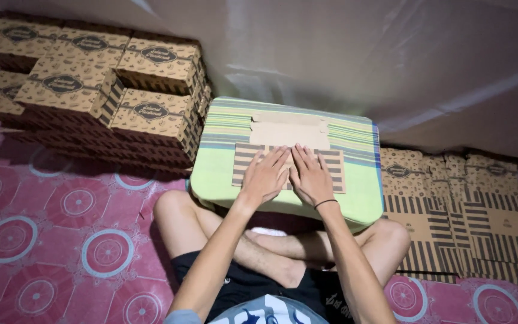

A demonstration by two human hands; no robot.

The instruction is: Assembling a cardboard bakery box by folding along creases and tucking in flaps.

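We sit cross-legged on the patterned red floor mat [43,240] with a flat cardboard box blank [289,153] lying on a striped green cushion [223,174] that serves as our table. Our left hand [265,177] and right hand [310,175] lie side by side, palms down, fingers spread and flat on the striped lower panel of the blank; neither grip is closed on anything, both simply press. To crease this panel well, we judge that pressure should stay even across both palms, with the fingertips kept along the fold line so the card bends straight and does not buckle. The soft cushion gives under load, so we press gently. The blank sits near the middle, its upper plain flap reaching toward the far edge, and the near edge lies just under our wrists. On the left a stack of finished boxes [97,84] stands touching the cushion's corner; on the right a pile of flat blanks [463,210] lies beside it, so free room is mostly toward us
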